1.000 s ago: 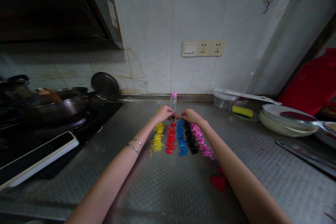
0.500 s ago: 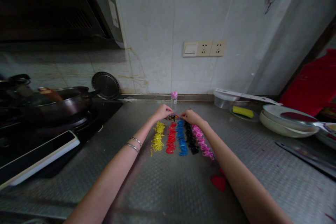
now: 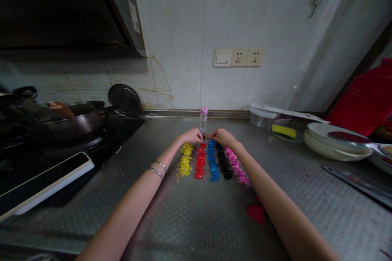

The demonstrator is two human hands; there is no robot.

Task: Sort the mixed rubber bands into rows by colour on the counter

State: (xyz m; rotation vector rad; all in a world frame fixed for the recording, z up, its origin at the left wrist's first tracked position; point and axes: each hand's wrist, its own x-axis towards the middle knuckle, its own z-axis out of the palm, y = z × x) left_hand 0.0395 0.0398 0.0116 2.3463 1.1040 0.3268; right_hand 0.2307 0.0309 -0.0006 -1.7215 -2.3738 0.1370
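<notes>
Small rubber bands lie in rows by colour: yellow [image 3: 185, 160], red [image 3: 200, 161], blue [image 3: 212, 161], black [image 3: 224, 161] and pink [image 3: 236, 164]. Beyond the rows is a small mixed-colour pile of bands [image 3: 207, 136], partly covered by my hands. My left hand [image 3: 192, 135] is pinched at the far end of the red row; whatever its fingertips hold is too small to tell. On the pile's right side, my right hand [image 3: 223, 135] also has fingertips pressed together, near the blue row's far end. A clear bottle with a pink cap [image 3: 203, 119] stands upright behind the pile.
At left are a stove with a pan [image 3: 70, 120] and a white-edged device [image 3: 52, 181]. To the right sit a plastic tub [image 3: 261, 118], a yellow sponge [image 3: 283, 131], stacked bowls [image 3: 333, 147] and a knife [image 3: 355, 181]. A red piece [image 3: 256, 213] lies by my right forearm.
My left hand has moved right and slightly nearer, from the pile's left edge to the top of the red row. My right hand has barely moved.
</notes>
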